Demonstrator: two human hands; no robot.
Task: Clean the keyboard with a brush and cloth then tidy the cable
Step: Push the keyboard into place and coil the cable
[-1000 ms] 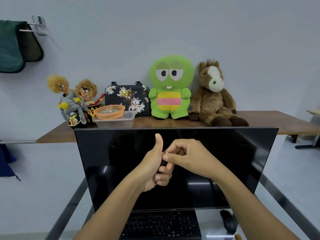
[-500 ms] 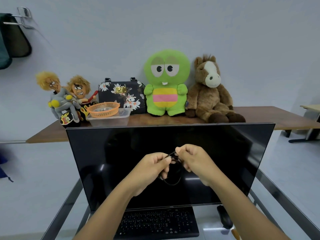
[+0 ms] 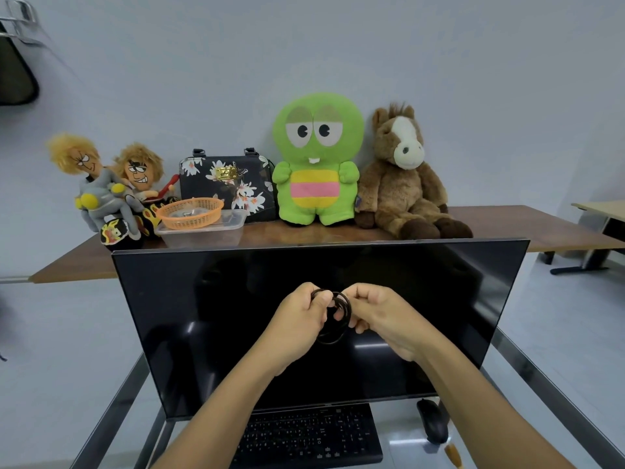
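Keyboard (image 3: pixel 306 436) lies nearest you at the bottom edge, mouse (image 3: pixel 432 420) just to its right. Above it, in front of the dark monitor (image 3: pixel 203 316), your left hand (image 3: pixel 297 319) and right hand (image 3: pixel 382 316) meet, fingers curled, each pinching one side of the coiled black cable (image 3: pixel 333 319). Farther back, a green plush (image 3: pixel 316 160) and brown horse (image 3: pixel 406 174) sit on the wooden table (image 3: pixel 507 225).

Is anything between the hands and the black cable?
No. Both hands already hold the coiled cable: the left hand and right hand grip it from either side, in front of the monitor. Nothing visible comes between them.
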